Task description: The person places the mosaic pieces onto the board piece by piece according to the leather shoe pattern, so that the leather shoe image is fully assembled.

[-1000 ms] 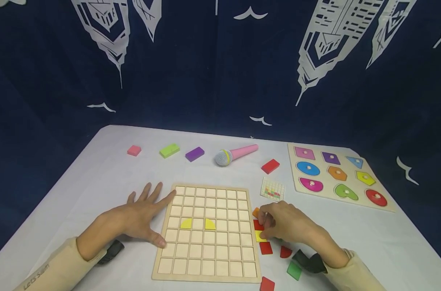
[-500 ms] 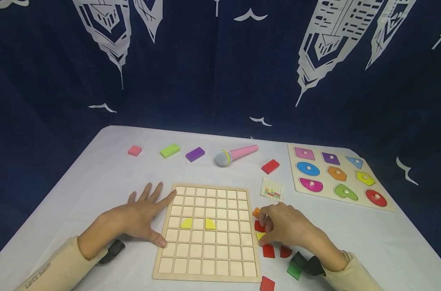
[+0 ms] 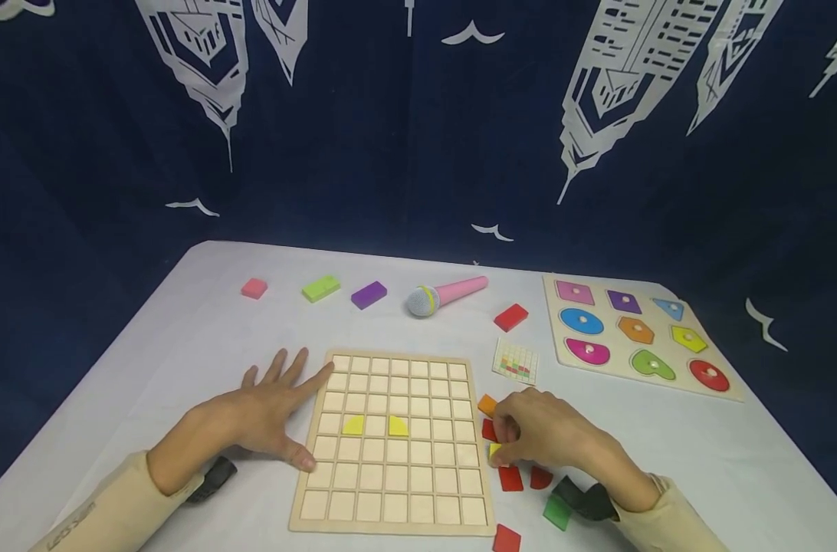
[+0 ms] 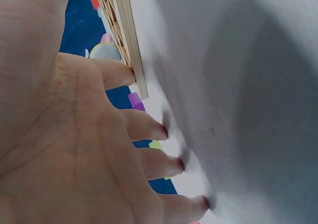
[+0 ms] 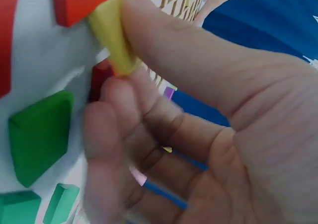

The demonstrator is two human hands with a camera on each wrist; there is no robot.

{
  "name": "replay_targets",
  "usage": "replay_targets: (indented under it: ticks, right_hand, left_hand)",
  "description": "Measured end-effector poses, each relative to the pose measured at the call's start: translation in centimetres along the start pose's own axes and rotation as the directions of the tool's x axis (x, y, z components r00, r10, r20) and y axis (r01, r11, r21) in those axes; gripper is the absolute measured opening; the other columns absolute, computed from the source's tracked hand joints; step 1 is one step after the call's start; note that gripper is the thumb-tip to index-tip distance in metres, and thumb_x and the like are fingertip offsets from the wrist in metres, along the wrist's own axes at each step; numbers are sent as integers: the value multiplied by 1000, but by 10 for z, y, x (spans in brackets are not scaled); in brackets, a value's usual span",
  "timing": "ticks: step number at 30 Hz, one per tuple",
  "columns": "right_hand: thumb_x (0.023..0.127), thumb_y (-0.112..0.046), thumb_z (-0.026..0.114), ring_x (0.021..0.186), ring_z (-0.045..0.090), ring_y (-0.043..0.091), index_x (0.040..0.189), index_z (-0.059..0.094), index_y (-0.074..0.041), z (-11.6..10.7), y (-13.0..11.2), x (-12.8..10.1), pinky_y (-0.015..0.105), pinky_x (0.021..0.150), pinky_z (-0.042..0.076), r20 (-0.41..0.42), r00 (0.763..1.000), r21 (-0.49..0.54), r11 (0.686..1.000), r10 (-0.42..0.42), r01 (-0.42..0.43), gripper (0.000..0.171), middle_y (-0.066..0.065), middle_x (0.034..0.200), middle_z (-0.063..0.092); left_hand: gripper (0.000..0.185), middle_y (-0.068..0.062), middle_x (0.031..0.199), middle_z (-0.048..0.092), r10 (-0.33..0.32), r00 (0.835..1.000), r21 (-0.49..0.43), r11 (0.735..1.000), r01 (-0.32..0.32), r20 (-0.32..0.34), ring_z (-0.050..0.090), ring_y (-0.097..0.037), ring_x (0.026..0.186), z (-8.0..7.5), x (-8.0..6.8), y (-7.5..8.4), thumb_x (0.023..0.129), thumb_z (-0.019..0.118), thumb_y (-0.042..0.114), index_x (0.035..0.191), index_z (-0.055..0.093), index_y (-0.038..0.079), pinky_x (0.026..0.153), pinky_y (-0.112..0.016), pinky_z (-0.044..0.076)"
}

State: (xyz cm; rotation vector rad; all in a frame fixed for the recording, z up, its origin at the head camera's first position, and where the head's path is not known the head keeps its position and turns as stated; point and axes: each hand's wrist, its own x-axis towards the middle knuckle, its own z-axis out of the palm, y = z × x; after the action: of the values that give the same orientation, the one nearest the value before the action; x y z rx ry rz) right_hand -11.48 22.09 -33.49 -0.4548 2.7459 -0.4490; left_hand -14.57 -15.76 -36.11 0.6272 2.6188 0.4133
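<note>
Right wrist view: right hand (image 5: 198,110) pinches a small yellow piece (image 5: 113,33) (wedge-like); left hand (image 3: 270,410) spread flat.

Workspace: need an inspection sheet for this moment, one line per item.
Surface: white table, cloth-covered.
Job's things: grid board holding two yellow pieces; yellow piece pinched off the table; red, orange, green pieces beside it.
Clutter: toy microphone, shape puzzle, pattern card, loose blocks along the far edge.
Grippers: left hand flat against board's edge; right hand pinches the yellow piece.
Cables: nothing seen.
Surroundings: dark blue curtain with white print.
</note>
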Motion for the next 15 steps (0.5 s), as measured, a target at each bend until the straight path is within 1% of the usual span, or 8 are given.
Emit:
replay_targets:
  ticks: [3, 5, 9, 11, 15]
  right_hand:
    - [75, -30, 88, 59, 50, 7, 66, 59, -28, -1, -2, 1, 26, 54, 40, -37, 998, -42, 998, -52, 51, 30, -12, 59, 52]
    - [76, -30, 88, 59, 48, 6, 67, 60, -28, -3, -3, 1, 25, 54, 39, -60, 995, -52, 996, -82, 79, 29, -14, 59, 51]
    - [78, -27, 86, 55, 47, 4, 71, 62, -26, -9, -6, 4, 23, 53, 39, -90, 987, -28, 991, -133, 131, 25, -14, 59, 51]
    - [79, -26, 85, 56, 46, 3, 74, 63, -26, -10, -10, 6, 23, 56, 39, -99, 981, -18, 986, -168, 167, 23, -15, 59, 51]
    - [83, -21, 82, 58, 48, 3, 78, 66, -24, -9, -25, 15, 24, 58, 41, -85, 975, 0, 978, -206, 207, 17, -15, 61, 54]
  left_hand:
    - [133, -28, 165, -1, 0, 1000, 0, 1000, 0, -2, -6, -54, 149, 1, -1, -1, 58, 82, 70, 162, 15, 20, 109, -78, 3]
    - [133, -28, 165, -1, 0, 1000, 2, 1000, 0, -3, -6, -54, 149, 1, -1, -1, 59, 82, 70, 162, 15, 20, 109, -78, 3]
    - [133, -27, 165, -1, 0, 1000, -8, 1000, 0, -2, -7, -53, 150, 0, -1, 0, 59, 83, 69, 162, 15, 20, 109, -78, 2]
    - [133, -27, 165, -1, -4, 1000, -14, 1000, 4, 0, -7, -52, 150, 0, 0, 0, 58, 83, 69, 162, 15, 20, 109, -78, 2]
    - [133, -26, 166, -2, -8, 1000, -15, 1000, 8, 3, -7, -52, 150, -1, 0, 0, 58, 83, 69, 162, 14, 21, 110, -77, 2]
